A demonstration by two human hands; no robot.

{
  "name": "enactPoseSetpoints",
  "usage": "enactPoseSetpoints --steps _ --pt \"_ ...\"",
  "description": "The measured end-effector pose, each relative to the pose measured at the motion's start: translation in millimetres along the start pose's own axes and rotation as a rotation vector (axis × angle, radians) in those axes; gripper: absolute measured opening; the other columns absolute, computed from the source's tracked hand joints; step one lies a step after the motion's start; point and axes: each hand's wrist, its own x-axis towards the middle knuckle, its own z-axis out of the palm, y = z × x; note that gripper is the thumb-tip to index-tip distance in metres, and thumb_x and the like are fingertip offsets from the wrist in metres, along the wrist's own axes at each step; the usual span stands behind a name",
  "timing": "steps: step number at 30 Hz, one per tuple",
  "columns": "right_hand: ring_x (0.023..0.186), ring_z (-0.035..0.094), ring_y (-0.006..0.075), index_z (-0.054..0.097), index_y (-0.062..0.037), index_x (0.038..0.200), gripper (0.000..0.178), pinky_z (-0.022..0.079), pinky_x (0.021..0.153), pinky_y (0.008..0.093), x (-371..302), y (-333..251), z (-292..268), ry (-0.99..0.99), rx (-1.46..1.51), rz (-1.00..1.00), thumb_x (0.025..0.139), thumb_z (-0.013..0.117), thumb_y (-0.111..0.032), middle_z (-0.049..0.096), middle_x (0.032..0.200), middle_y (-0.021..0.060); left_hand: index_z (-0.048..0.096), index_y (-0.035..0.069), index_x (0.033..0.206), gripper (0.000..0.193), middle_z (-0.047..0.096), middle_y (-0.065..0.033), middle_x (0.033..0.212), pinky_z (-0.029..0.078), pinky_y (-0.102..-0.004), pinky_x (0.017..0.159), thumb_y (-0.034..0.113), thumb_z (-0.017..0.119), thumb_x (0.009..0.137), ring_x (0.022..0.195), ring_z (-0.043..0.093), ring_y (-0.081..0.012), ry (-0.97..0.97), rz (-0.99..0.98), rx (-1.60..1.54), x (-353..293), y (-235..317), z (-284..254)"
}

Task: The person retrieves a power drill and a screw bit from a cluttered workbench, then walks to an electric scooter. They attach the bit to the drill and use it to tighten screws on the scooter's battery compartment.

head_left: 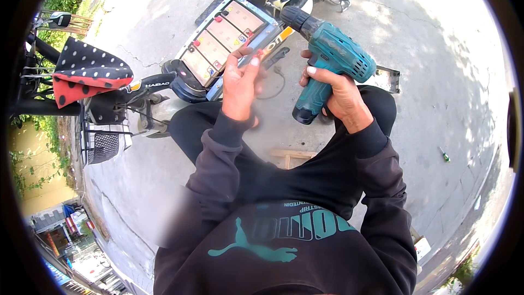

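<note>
My right hand is wrapped round the grip of a teal cordless drill, its black chuck pointing up and to the left. My left hand is raised in front of the scooter's battery compartment, thumb and fingers pinched near a small red piece. Behind that hand, several tan batteries sit side by side in the uncovered compartment. Red caps show on some of their terminals. What the small red piece is, I cannot make out.
A thin cable hangs beside the compartment. A wooden stool piece shows between my legs. At left stands a bicycle or scooter with a polka-dot cloth and a wire basket. A green-handled screwdriver lies on the ground at right.
</note>
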Motion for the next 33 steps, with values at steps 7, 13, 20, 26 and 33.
enactPoseSetpoints --steps 7,13,20,26,33 --pt "0.075 0.063 0.0197 0.057 0.0025 0.123 0.042 0.053 0.072 0.0359 -20.9 6.0 -26.6 -0.064 -0.02 0.193 0.083 0.069 -0.005 0.063 0.106 0.0105 0.058 0.009 0.123 0.026 0.063 -0.0063 0.098 0.039 -0.0213 0.051 0.025 0.052 0.103 0.067 0.052 -0.0075 0.04 -0.131 -0.399 18.4 -1.0 -10.4" --pt "0.069 0.061 0.0178 0.059 0.0031 0.118 0.039 0.052 0.071 0.0358 -25.3 4.5 -17.4 -0.07 -0.082 0.158 0.082 0.07 -0.008 0.062 0.085 0.0084 0.065 0.007 0.111 0.026 0.061 0.0002 0.089 0.038 -0.021 0.052 0.03 0.059 0.101 0.066 0.049 -0.0055 0.017 -0.01 -0.418 32.1 -6.7 13.0" --pt "0.07 0.06 0.0169 0.059 0.0042 0.117 0.035 0.052 0.067 0.0343 -21.0 4.7 -44.8 0.144 -0.184 -0.004 0.085 0.067 -0.007 0.06 0.082 0.0076 0.063 0.007 0.099 0.02 0.056 0.0022 0.079 0.037 -0.0205 0.047 0.025 0.058 0.1 0.061 0.049 -0.0045 0.136 -0.102 -0.227 63.5 -81.3 27.5" --pt "0.072 0.059 0.0165 0.058 0.0044 0.117 0.034 0.05 0.07 0.0325 -24.9 -18.0 -63.3 0.473 0.203 0.105 0.089 0.064 -0.012 0.056 0.078 0.0045 0.07 0.0 0.107 0.033 0.073 -0.0172 0.096 0.054 -0.0382 0.074 0.03 0.066 0.091 0.082 0.071 -0.0299 0.09 -0.062 0.871 49.3 -303.5 -1.2" --pt "0.073 0.059 0.0168 0.06 0.004 0.109 0.026 0.05 0.069 0.0309 -18.8 -23.9 -71.5 0.54 0.191 0.078 0.088 0.064 -0.011 0.06 0.083 0.0069 0.069 0.008 0.111 0.025 0.071 -0.0201 0.103 0.051 -0.0463 0.085 0.023 0.058 0.094 0.098 0.066 -0.04 0.07 -0.127 1.15 78.3 -392.8 -28.9"
